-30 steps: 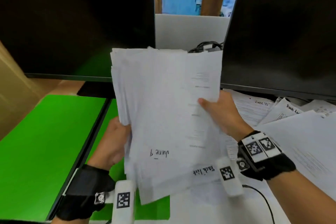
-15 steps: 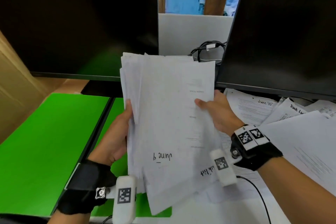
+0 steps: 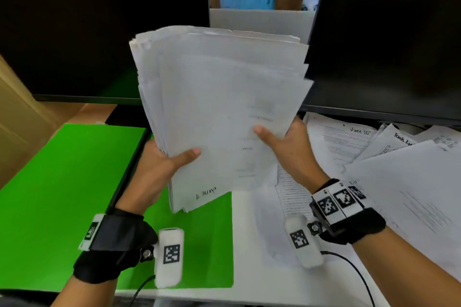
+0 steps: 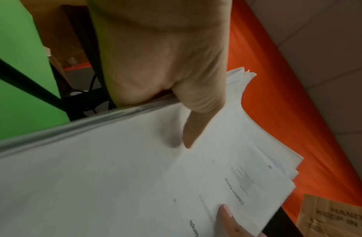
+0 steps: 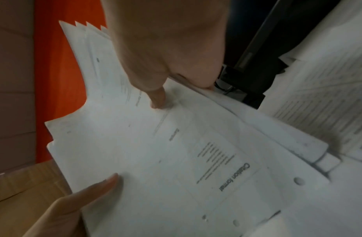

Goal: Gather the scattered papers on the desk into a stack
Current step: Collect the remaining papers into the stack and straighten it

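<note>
Fingers of both hands behind the paper stack; its printed text blurred, unreadable.

papers white | mat green | monitors black | cloth orange

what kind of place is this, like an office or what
Most likely an office desk or workstation. Two dark flat monitors stand side by side at the back, loose printed white sheets, one headed "June 10", lie spread on the white desk, and both hands hold a thick white paper stack.
</note>
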`<state>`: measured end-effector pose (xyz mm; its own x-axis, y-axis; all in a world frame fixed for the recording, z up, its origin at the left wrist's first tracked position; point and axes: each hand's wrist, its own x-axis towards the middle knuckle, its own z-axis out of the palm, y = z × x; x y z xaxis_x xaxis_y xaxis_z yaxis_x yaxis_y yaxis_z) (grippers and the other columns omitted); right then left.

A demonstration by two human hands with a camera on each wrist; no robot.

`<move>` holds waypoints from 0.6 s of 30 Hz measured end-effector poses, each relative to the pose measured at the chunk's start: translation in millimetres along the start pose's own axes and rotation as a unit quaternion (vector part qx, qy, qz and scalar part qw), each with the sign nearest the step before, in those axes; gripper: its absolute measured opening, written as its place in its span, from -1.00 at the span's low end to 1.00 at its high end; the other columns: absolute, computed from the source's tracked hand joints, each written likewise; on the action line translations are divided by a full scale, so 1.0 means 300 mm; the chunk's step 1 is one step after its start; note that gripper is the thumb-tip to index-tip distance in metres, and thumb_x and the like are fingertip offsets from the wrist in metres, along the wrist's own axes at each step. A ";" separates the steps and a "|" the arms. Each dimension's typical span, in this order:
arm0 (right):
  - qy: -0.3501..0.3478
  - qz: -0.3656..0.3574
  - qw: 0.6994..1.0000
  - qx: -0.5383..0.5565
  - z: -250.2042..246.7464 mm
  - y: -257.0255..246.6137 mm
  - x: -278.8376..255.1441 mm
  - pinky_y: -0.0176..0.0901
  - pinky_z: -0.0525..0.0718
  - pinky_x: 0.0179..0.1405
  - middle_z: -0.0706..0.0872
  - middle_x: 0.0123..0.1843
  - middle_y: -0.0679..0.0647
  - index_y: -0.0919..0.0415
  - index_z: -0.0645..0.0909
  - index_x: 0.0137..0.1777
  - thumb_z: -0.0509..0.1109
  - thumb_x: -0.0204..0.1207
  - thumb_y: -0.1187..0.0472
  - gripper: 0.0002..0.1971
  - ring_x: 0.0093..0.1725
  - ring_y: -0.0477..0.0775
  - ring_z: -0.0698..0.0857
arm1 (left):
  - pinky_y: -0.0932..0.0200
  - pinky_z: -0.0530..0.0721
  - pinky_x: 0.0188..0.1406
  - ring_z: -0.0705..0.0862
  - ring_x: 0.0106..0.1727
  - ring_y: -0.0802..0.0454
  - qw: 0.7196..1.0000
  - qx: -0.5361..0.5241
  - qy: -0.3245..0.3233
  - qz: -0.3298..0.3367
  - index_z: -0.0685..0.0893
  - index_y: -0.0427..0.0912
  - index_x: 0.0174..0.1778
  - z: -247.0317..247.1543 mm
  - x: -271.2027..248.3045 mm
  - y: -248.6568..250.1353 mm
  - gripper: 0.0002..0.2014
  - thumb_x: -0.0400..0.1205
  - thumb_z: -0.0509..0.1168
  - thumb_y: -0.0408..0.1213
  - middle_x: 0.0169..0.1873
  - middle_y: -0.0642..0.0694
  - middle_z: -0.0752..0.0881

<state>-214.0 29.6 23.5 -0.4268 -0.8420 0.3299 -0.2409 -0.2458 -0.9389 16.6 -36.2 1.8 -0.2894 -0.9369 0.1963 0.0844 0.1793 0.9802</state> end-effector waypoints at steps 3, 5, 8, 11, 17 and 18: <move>-0.014 0.007 1.000 -0.015 0.015 0.017 -0.009 -0.21 0.74 0.14 0.74 0.12 -0.07 0.21 0.58 0.31 0.43 0.56 0.31 -0.67 0.07 -0.27 0.74 | 0.14 0.71 -0.03 0.80 -0.04 0.18 0.999 0.028 0.037 0.021 0.72 -0.07 0.06 0.003 0.002 -0.003 -0.66 0.46 0.51 -0.52 -0.10 0.19 0.85; 0.002 -0.025 1.000 -0.004 0.019 -0.013 -0.003 -0.43 0.70 0.04 0.73 0.11 -0.11 0.20 0.57 0.31 0.41 0.57 0.29 -0.69 0.04 -0.37 0.72 | 0.22 0.71 -0.04 0.79 -0.04 0.23 0.997 0.029 0.045 0.056 0.71 -0.05 0.04 -0.003 0.001 0.020 -0.67 0.49 0.46 -0.55 -0.11 0.23 0.84; -0.014 -0.034 0.999 0.022 0.017 -0.031 0.000 -0.32 0.71 0.12 0.72 0.21 -0.04 0.22 0.54 0.34 0.40 0.58 0.26 -0.67 0.19 -0.18 0.72 | 0.37 0.70 -0.11 0.79 -0.04 0.26 0.997 0.006 0.031 0.073 0.69 -0.03 0.02 0.001 -0.011 0.014 -0.67 0.50 0.42 -0.55 -0.11 0.23 0.84; -0.090 0.015 0.987 -0.133 0.006 0.041 -0.008 -0.28 0.57 0.26 0.65 0.32 -0.02 0.20 0.44 0.48 0.34 0.63 0.30 -0.58 0.26 -0.13 0.61 | 0.43 0.68 -0.18 0.78 -0.02 0.23 0.996 0.049 0.052 0.048 0.72 -0.08 0.09 0.006 -0.010 -0.048 -0.77 0.60 0.40 -0.45 -0.16 0.24 0.82; -0.090 0.103 0.873 -0.468 -0.285 0.166 -0.009 0.02 0.64 0.17 0.60 0.20 0.13 0.17 0.54 0.34 0.39 0.58 0.14 -0.65 0.14 0.07 0.60 | 0.44 0.65 -0.21 0.74 -0.17 0.37 0.993 0.069 0.080 0.058 0.72 0.03 0.00 0.010 0.009 -0.066 -0.80 0.62 0.39 -0.41 -0.21 0.29 0.80; -0.070 0.132 0.844 -0.515 -0.354 0.184 -0.008 0.05 0.65 0.17 0.59 0.22 0.16 0.19 0.55 0.32 0.40 0.56 0.05 -0.62 0.18 0.14 0.61 | 0.39 0.66 -0.17 0.74 -0.15 0.33 0.992 0.068 0.085 0.064 0.73 -0.01 0.03 0.013 0.011 -0.061 -0.81 0.62 0.39 -0.40 -0.16 0.25 0.79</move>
<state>-318.9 69.2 -18.7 -0.4940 -0.8686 0.0394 -0.8148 0.4466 -0.3697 10.3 -41.5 -15.4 -0.1180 -0.9390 0.3231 -0.0222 0.3278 0.9445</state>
